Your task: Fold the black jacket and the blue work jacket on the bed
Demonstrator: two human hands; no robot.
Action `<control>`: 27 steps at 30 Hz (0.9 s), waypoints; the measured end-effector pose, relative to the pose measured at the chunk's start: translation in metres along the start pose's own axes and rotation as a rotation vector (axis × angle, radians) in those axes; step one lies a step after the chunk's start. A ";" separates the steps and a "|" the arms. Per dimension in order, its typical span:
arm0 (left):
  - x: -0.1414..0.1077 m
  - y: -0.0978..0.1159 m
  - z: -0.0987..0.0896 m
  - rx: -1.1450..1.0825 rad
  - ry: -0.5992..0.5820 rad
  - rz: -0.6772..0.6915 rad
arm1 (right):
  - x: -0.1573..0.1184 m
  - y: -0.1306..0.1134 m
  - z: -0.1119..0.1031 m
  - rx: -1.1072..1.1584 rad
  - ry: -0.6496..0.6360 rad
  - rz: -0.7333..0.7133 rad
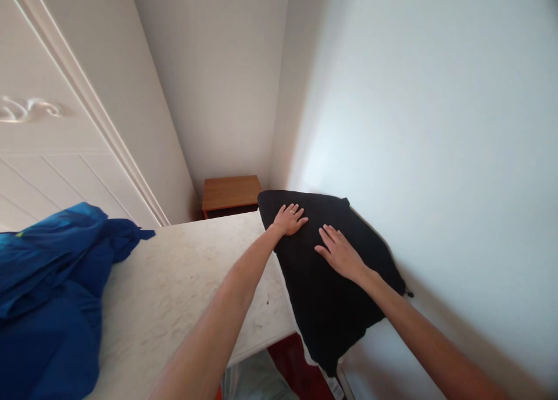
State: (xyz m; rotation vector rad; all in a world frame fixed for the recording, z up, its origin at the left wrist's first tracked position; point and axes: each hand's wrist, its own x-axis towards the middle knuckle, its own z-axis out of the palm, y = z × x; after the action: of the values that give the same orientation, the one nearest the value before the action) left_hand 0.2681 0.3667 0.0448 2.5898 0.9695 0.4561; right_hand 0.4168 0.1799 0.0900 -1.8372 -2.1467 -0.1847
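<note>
A black garment or cloth (322, 295) lies spread along the right side of the pale table, close against the wall. Its near end hangs over the front edge, and a small cord end shows at its right corner. My left hand (289, 219) rests flat on its upper part, fingers stretched out, with a ring on one finger. Lower and to the right, my right hand (340, 252) lies on the same cloth, palm down, fingers extended and thumb apart. Neither hand grips the fabric. What kind of garment it is cannot be made out.
A crumpled blue garment (56, 295) lies on the left of the white, stained tabletop (183, 272). Behind stands a small brown wooden cabinet (231, 192) in the corner. A white wardrobe (87, 97) rises at left, a plain wall (427, 127) at right. Something dark red (300, 365) shows below.
</note>
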 end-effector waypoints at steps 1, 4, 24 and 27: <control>0.000 -0.002 0.001 0.000 -0.007 0.002 | -0.009 0.006 0.012 -0.022 -0.022 0.008; 0.002 -0.007 0.001 0.001 -0.024 0.009 | -0.053 0.020 0.031 -0.059 -0.015 0.053; -0.077 0.037 -0.067 -0.305 0.317 -0.117 | -0.132 -0.014 -0.037 0.593 0.193 0.568; -0.127 0.051 -0.097 -0.313 0.404 -0.120 | -0.099 -0.054 -0.031 0.900 -0.027 0.336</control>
State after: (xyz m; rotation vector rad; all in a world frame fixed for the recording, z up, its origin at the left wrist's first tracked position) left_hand 0.1665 0.2632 0.1298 2.1866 1.0705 1.0358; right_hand 0.3816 0.0684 0.0934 -1.5663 -1.4839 0.7538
